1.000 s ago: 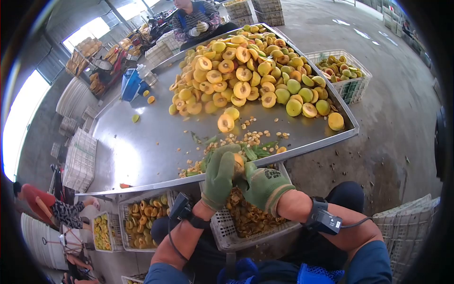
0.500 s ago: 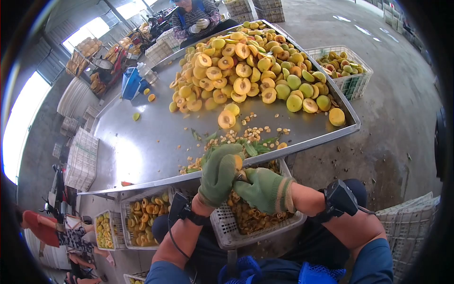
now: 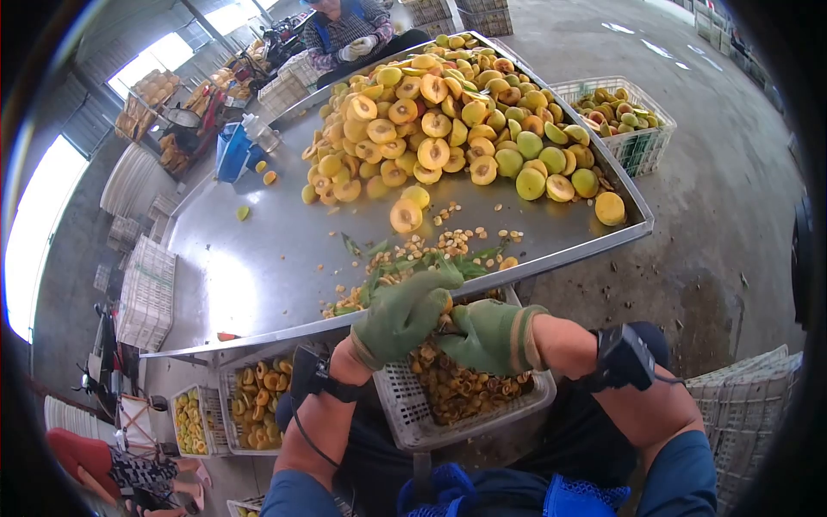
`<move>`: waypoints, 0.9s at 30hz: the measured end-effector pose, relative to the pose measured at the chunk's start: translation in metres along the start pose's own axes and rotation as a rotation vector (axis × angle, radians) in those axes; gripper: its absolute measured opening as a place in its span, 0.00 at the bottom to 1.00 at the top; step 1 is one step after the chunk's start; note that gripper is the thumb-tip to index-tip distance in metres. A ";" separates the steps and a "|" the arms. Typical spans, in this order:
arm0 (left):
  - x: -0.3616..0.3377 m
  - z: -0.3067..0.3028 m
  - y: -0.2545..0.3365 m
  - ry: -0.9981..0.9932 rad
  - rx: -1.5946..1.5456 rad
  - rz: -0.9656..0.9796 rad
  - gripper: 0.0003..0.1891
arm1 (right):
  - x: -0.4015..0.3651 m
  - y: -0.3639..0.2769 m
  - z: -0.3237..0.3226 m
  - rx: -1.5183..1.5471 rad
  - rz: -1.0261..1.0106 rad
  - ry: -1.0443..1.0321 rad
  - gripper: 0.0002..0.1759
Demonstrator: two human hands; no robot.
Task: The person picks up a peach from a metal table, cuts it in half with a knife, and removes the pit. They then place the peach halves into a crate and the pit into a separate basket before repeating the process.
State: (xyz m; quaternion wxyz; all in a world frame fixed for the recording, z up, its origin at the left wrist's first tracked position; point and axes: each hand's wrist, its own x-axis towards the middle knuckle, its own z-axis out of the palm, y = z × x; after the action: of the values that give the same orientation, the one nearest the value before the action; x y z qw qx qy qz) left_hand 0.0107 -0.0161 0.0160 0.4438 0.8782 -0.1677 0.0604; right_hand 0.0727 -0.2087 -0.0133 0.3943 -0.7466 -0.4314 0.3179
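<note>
Both of my hands wear green knitted gloves and meet over the near edge of the metal table. My left hand (image 3: 403,315) is closed around a yellow peach half (image 3: 447,303), mostly hidden by the glove. Pressed close against it, my right hand (image 3: 487,336) has its fingers closed; I cannot tell what it grips, as only a dark bit shows between the gloves. Just below them stands a white plastic basket (image 3: 548,398) of brownish-yellow fruit scraps (image 3: 465,396). Small pale pits (image 3: 465,237) and green leaves (image 3: 468,268) lie on the table beyond my hands.
Halved and whole peaches (image 3: 431,129) are heaped on the metal table (image 3: 284,258). A blue container (image 3: 233,153) and a clear bottle (image 3: 261,132) stand at its left. Fruit-filled baskets (image 3: 228,414) sit lower left, another basket (image 3: 637,151) at right. A gloved co-worker (image 3: 345,34) sits opposite.
My hands have shifted slightly left and stay together at the peach half. The view has moved a little, and a person in red at lower left has moved lower in the frame.
</note>
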 end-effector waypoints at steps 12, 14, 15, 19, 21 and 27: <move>-0.015 0.009 -0.016 0.228 -0.501 -0.176 0.30 | 0.001 -0.038 -0.038 0.634 0.274 -0.329 0.20; -0.015 0.007 -0.011 0.221 -0.531 -0.239 0.27 | 0.003 -0.039 -0.036 0.613 0.264 -0.342 0.20; -0.013 0.003 -0.011 0.197 -0.483 -0.250 0.26 | 0.002 -0.042 -0.036 0.582 0.276 -0.336 0.20; -0.005 -0.007 0.006 0.091 -0.416 -0.355 0.22 | 0.003 -0.044 -0.028 0.517 0.289 -0.266 0.18; -0.009 -0.004 0.006 0.138 -0.400 -0.264 0.21 | 0.002 -0.038 -0.033 0.633 0.251 -0.385 0.18; -0.014 0.002 0.000 0.214 -0.333 -0.043 0.27 | 0.005 -0.016 -0.021 1.268 0.262 -0.702 0.17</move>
State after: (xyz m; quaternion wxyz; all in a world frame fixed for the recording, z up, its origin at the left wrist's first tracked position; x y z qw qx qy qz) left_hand -0.0028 -0.0144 0.0111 0.5994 0.7846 -0.1084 0.1155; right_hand 0.0860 -0.2061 0.0100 0.5479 -0.2749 -0.1726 0.7710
